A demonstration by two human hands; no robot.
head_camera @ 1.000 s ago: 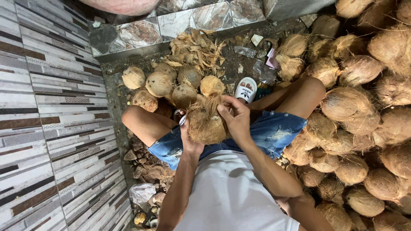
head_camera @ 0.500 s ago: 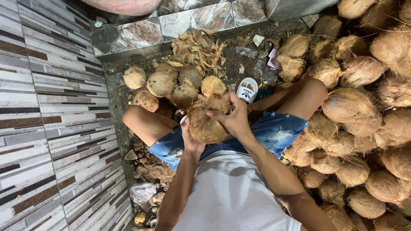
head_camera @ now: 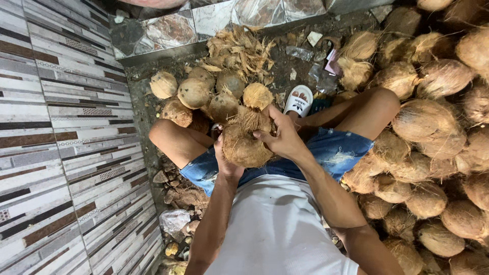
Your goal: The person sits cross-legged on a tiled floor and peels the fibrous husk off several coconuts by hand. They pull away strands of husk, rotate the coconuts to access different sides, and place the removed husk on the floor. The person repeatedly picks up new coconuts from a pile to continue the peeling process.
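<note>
A brown, fibrous coconut (head_camera: 244, 142) rests over my lap, gripped by both hands. My left hand (head_camera: 224, 162) grips its lower left side from underneath. My right hand (head_camera: 282, 137) clamps its right side, with the fingers dug into the loose husk fibres at the top. I sit on the ground in blue denim shorts (head_camera: 336, 150) and a white shirt, knees apart. Just beyond the coconut lie several husked coconuts (head_camera: 196, 91) in a cluster.
A big heap of unhusked coconuts (head_camera: 433, 127) fills the right side. Torn husk strips (head_camera: 239, 51) pile up by the tiled wall base (head_camera: 168, 30). A striped tiled wall (head_camera: 61, 142) runs along the left. My white sandal (head_camera: 298, 100) and scraps of litter lie ahead.
My right hand has shifted slightly on the coconut's husk, and the coconut has turned a little in my grip. Nothing else has moved.
</note>
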